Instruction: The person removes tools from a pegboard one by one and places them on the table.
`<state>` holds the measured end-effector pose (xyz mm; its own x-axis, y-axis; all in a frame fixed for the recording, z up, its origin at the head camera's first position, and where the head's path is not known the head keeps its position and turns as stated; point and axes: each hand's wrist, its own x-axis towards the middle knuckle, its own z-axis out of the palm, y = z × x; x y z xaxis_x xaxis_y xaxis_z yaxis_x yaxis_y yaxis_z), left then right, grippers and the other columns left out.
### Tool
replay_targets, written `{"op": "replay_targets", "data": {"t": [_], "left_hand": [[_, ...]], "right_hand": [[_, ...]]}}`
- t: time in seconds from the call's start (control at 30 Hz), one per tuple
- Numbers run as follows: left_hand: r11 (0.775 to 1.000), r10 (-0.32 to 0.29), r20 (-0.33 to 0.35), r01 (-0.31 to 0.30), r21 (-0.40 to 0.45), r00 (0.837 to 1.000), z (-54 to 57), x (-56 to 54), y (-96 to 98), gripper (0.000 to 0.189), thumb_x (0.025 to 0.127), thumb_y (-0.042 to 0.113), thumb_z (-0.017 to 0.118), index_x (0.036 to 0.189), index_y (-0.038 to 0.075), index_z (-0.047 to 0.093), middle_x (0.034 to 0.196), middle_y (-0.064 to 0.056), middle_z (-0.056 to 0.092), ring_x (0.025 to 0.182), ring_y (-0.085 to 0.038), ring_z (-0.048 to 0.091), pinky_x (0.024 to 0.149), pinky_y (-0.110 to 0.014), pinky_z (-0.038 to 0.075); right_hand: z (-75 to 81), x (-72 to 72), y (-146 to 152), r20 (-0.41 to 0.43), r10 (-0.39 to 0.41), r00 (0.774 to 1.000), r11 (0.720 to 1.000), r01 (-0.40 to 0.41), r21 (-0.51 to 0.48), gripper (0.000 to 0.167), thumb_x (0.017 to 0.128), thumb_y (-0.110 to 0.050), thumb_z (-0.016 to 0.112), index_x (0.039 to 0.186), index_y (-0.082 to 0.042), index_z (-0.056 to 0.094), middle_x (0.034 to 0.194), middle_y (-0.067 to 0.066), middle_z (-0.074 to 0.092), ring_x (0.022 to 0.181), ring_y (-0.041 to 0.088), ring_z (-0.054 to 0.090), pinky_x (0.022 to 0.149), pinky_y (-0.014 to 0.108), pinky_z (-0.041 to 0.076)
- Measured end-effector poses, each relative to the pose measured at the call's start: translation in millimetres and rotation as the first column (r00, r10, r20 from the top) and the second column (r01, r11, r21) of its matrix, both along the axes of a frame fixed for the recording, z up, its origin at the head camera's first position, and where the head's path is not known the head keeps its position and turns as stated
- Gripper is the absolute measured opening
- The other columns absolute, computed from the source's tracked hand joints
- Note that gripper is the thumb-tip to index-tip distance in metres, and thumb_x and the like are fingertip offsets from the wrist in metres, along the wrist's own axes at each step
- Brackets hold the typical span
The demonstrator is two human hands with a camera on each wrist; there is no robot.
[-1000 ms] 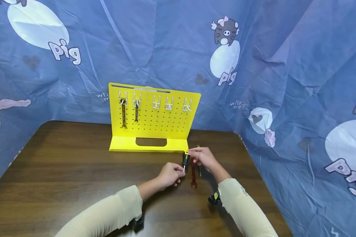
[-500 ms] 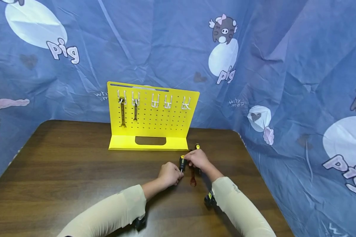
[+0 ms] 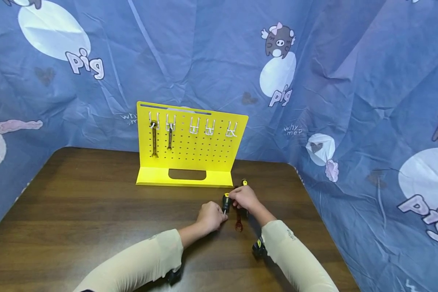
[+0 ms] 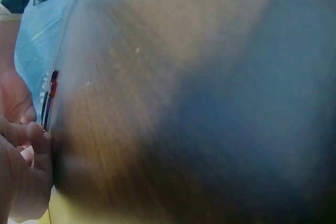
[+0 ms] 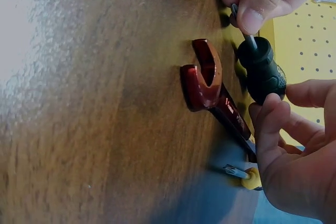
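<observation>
A stubby screwdriver with a black handle and yellow end is held between both hands, just right of the table's middle. My left hand pinches its metal shaft near the tip. With thumb and fingers, my right hand pinches the handle near its butt end. Below and beside it lies a red open-end wrench, partly hidden by the right hand. Another screwdriver, with a yellow-ended handle, lies beyond the right hand; its tip shows in the right wrist view.
A yellow pegboard stand stands at the back of the brown table. Two wrenches, a longer one and a shorter one, hang on its left hooks. Three white hooks to their right hold nothing. Blue cloth surrounds the table.
The stubby screwdriver has come slightly nearer to me and lower. My right hand has shifted a little nearer with it. Both hands keep their pinch on it.
</observation>
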<state>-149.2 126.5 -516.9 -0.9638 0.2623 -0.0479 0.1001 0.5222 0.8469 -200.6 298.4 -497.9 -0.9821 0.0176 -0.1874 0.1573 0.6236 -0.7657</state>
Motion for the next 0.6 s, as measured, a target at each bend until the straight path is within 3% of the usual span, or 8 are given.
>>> {"op": "replay_targets", "data": {"t": [0.23, 0.6], "left_hand": [[1.0, 0.002, -0.035, -0.002, -0.016, 0.999, -5.1, -0.7, -0.7, 0.025, 0.083, 0.016, 0.083, 0.061, 0.013, 0.071, 0.041, 0.008, 0.053, 0.034, -0.005, 0.05, 0.043, -0.026, 0.045], [0.999, 0.006, 0.034, -0.008, 0.04, 0.999, -1.1, 1.9, -4.7, 0.024, 0.085, 0.015, 0.082, 0.064, 0.01, 0.072, 0.043, 0.005, 0.057, 0.033, -0.006, 0.052, 0.038, -0.023, 0.042]], "right_hand": [[-0.9, 0.4, -2.9, 0.0, -0.009, 1.0, 1.0, 0.009, 0.018, 0.021, 0.091, -0.016, 0.066, 0.099, -0.001, 0.078, 0.063, 0.004, 0.064, 0.054, 0.014, 0.059, 0.049, 0.027, 0.051], [10.2, -9.2, -6.9, -0.062, 0.009, 0.998, 0.998, -0.005, 0.063, 0.024, 0.092, -0.014, 0.065, 0.106, 0.001, 0.076, 0.064, 0.006, 0.064, 0.052, 0.015, 0.058, 0.048, 0.029, 0.052]]}}
